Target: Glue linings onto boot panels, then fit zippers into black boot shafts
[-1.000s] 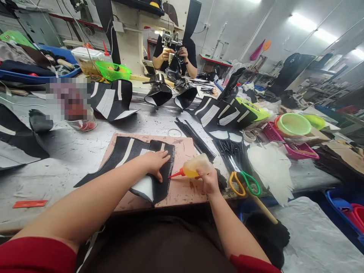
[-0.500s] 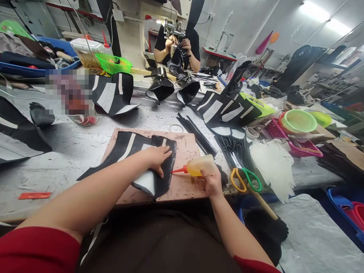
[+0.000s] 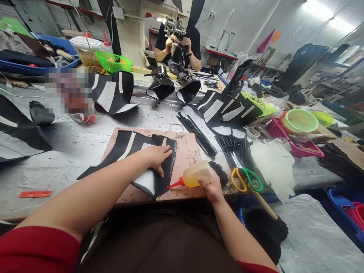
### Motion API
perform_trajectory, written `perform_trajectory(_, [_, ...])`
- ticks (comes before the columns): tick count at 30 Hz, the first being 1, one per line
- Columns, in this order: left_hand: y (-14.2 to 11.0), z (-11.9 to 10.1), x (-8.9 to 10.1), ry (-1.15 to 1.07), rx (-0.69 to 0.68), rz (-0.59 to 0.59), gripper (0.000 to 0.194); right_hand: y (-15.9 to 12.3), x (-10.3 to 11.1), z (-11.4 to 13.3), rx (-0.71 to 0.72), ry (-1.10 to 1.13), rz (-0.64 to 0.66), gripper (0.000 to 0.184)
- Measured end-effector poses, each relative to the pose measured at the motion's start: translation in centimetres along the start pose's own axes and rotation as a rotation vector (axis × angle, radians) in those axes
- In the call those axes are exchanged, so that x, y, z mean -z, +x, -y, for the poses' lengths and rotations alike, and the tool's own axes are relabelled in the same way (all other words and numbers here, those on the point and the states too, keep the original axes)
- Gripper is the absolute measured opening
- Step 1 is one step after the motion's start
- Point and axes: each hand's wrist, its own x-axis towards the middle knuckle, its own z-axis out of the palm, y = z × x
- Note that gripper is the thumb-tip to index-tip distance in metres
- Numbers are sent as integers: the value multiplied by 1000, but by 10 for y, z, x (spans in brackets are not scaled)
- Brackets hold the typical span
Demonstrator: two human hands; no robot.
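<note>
On a pinkish board (image 3: 186, 151) lies a black leather boot-shaft piece (image 3: 166, 178) with white strips and a white lining flap. My left hand (image 3: 157, 155) rests on it, fingers stretched out and flat. My right hand (image 3: 212, 186) is wrapped around a translucent glue bottle (image 3: 200, 172) of yellowish liquid. The bottle is tilted, and its red nozzle tip meets the right edge of the leather piece, near the lower corner. A dark crumpled scrap (image 3: 218, 172) sits behind the bottle.
Scissors (image 3: 246, 178) with yellow and green handles lie right of the board, by black strips (image 3: 199, 134). More leather pieces (image 3: 113, 93) and black boots (image 3: 160, 85) stand behind. Across the table a person (image 3: 193, 45) works at a machine. Baskets (image 3: 300, 121) are at right.
My right hand has moved the glue bottle slightly toward me, so the nozzle tip has slid down the leather's right edge. My left hand has stayed in place.
</note>
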Motion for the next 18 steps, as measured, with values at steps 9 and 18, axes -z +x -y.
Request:
perform_trajectory(9, [1,1,-2,33,-3,-5,113,24,-3,9,112,-97,-131,49])
perform_trajectory(18, [0,1,-1,-19,15,-37,110,-10,1,8,66,-90,-4,45])
